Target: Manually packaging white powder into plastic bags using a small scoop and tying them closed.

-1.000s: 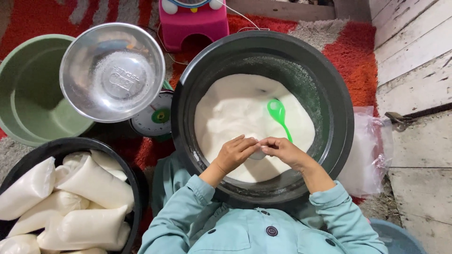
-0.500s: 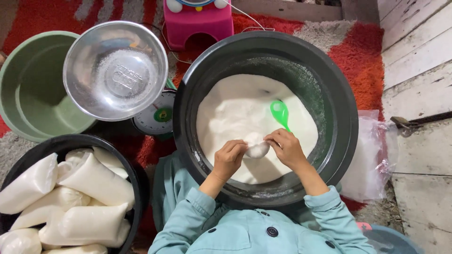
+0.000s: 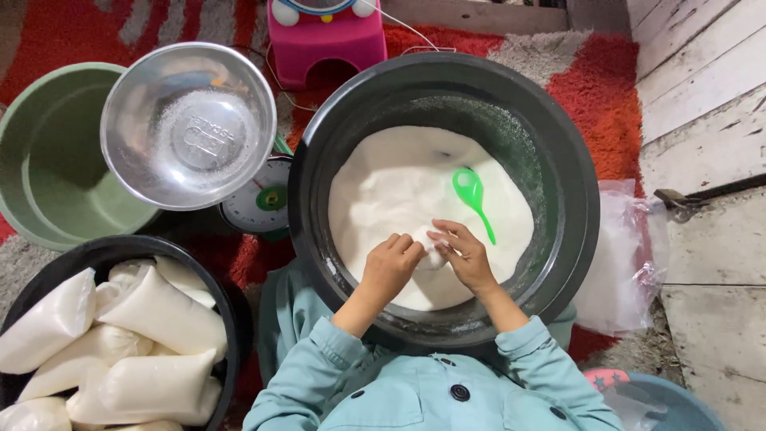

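A large black basin in front of me holds a mound of white powder. A green plastic scoop lies on the powder, right of centre. Both hands are over the near part of the powder. My left hand and my right hand pinch a small white lump or bag between them. What the small white thing is cannot be told. Light teal sleeves cover both arms.
A steel bowl rests on a green-faced dial scale to the left, beside a green tub. A black basin at lower left holds several filled white bags. Clear plastic bags lie right; a pink stool stands behind.
Both hands have stayed over the near powder, working the small white thing between the fingers. The view has drifted slightly; nothing else moved.
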